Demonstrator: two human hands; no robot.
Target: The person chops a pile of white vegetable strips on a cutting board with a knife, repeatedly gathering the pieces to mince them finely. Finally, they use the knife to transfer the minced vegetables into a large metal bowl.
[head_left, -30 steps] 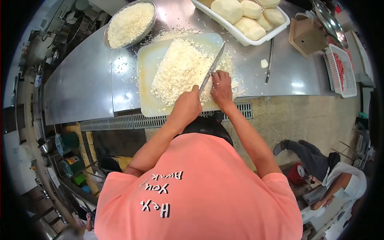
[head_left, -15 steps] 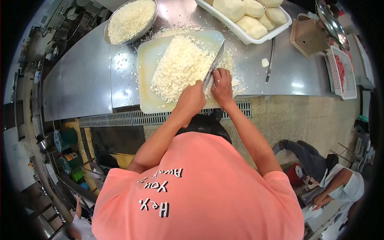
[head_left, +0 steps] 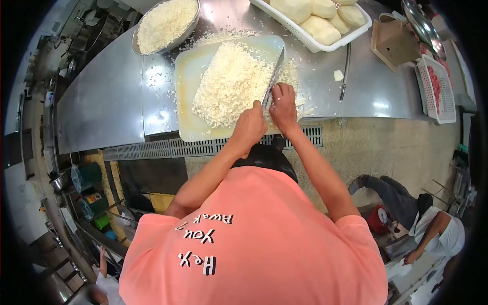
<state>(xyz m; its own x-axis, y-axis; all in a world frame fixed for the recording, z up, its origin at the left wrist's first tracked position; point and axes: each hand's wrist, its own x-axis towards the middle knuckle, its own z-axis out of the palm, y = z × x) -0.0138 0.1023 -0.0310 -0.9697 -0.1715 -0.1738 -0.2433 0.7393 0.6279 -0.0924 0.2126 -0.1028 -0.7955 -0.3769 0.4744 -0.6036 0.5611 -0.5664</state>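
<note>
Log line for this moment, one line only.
left hand: grips knife | right hand: holds pale strips | cutting board: diced pile

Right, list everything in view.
grey steel counter: one, across the top.
pale green plastic cutting board: one, counter centre.
heap of chopped white vegetable: one, on the board.
round metal bowl: one, silver, chopped bits inside, top left.
white plastic basket: one, top centre, holds peeled tubers.
thin dark tool: one, right of the board.
brown cardboard box: one, top right.
white mesh basket: one, red contents, far right.
metal floor grate: one, below the counter.
crouching person: one, white top, bottom right.
left hand: grips a steel knife over the heap.
right hand: pins white strips beside the knife.
</note>
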